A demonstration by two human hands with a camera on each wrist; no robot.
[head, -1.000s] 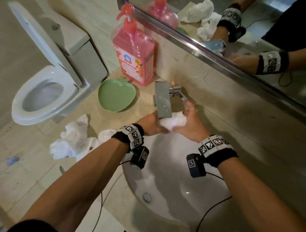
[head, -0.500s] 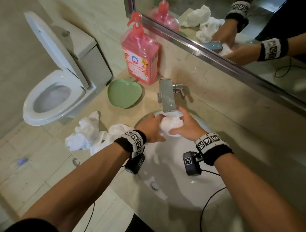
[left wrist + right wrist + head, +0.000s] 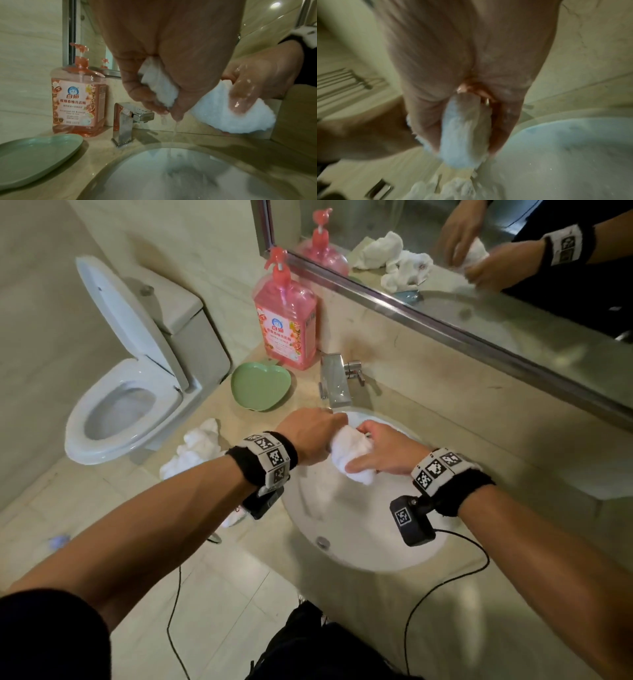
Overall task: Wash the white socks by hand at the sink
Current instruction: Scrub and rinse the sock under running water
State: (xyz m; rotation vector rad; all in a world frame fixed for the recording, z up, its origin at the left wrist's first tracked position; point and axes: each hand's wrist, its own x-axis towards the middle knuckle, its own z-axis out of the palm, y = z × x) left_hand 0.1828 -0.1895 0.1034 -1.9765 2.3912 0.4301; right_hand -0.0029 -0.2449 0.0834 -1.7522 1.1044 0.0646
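Note:
Both hands hold one wet white sock (image 3: 352,455) over the white sink (image 3: 363,529), in front of the chrome tap (image 3: 335,383). My left hand (image 3: 313,440) grips its left end in a fist; in the left wrist view water drips from that fist (image 3: 164,94) into the basin (image 3: 171,175). My right hand (image 3: 380,455) squeezes the other end of the sock (image 3: 228,112), thumb laid along it. The right wrist view is blurred: fingers curled round the sock (image 3: 464,135). More white socks (image 3: 197,450) lie crumpled on the counter left of the sink.
A pink pump bottle of detergent (image 3: 286,316) and a green heart-shaped dish (image 3: 260,386) stand on the counter behind the socks. A toilet (image 3: 126,392) with its lid up is at the left. The mirror (image 3: 479,261) runs along the back wall. Cables hang from the wrist cameras.
Both hands with the sock have drawn back from under the tap toward the middle of the sink and now wring it. The head camera has pulled back and tilted.

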